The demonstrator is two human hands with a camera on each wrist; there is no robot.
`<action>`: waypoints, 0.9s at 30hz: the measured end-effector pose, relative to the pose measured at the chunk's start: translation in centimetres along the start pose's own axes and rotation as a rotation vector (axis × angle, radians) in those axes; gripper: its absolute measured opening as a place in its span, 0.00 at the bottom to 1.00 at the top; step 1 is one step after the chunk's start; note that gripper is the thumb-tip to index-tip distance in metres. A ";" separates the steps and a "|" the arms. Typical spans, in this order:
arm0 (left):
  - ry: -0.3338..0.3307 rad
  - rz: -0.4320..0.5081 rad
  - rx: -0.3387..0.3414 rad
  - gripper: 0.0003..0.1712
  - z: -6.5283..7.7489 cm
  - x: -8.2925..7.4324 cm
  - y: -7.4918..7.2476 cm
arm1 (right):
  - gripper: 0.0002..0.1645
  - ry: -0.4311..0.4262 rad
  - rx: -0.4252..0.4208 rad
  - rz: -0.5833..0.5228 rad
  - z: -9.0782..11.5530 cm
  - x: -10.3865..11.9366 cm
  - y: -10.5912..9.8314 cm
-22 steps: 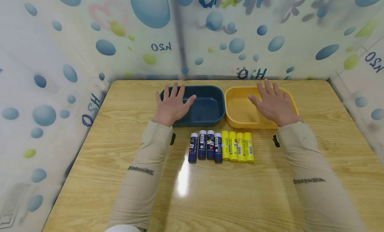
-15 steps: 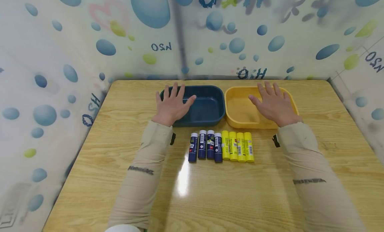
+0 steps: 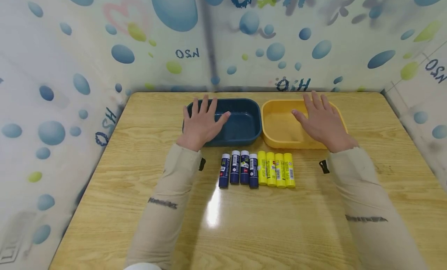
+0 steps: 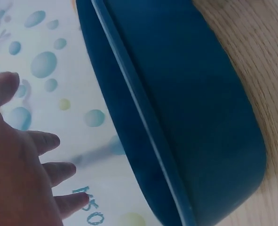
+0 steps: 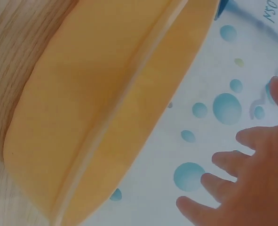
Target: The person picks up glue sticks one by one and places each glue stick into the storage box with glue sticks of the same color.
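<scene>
My left hand (image 3: 200, 124) is held over the left side of a dark blue tray (image 3: 241, 142), its fingers spread and holding nothing. Over the right side of a yellow tray (image 3: 279, 124) my right hand (image 3: 323, 124) is spread the same way, also holding nothing. In the wrist views the blue tray's wall (image 4: 195, 108) and the yellow tray's wall (image 5: 68, 94) stand beside the hands. In front of the trays several dark blue glue sticks (image 3: 235, 173) with white caps lie side by side. Several yellow glue sticks (image 3: 271, 175) continue that row to the right.
The wooden table (image 3: 251, 231) carries both trays near its back edge, side by side. A wall (image 3: 223, 41) with blue and green spots rises right behind the table, and another wall (image 3: 45, 165) runs along its left side.
My right hand has shifted slightly to the right, and my left hand a little too. The trays and glue sticks stay where they were.
</scene>
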State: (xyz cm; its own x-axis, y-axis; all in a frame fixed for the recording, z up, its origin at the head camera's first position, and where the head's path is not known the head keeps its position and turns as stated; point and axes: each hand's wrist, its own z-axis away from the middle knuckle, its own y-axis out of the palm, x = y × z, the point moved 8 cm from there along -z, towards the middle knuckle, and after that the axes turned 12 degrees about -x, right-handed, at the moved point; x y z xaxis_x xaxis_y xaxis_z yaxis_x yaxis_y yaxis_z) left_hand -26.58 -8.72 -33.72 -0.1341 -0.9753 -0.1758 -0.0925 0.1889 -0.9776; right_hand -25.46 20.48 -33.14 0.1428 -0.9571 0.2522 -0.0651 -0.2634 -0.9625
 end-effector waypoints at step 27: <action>-0.019 0.296 -0.350 0.39 4.6 1.4 -3.5 | 0.36 0.034 -0.250 -0.375 6.3 -0.4 -0.8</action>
State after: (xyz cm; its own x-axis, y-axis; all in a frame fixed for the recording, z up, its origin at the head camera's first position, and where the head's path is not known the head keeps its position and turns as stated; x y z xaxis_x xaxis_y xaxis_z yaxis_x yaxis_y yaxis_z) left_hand -21.91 -11.25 -31.08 -0.1873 -0.8746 -0.4471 -0.3810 0.4842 -0.7876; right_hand -19.24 21.79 -33.14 0.1702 -0.7919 0.5864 -0.2520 -0.6103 -0.7510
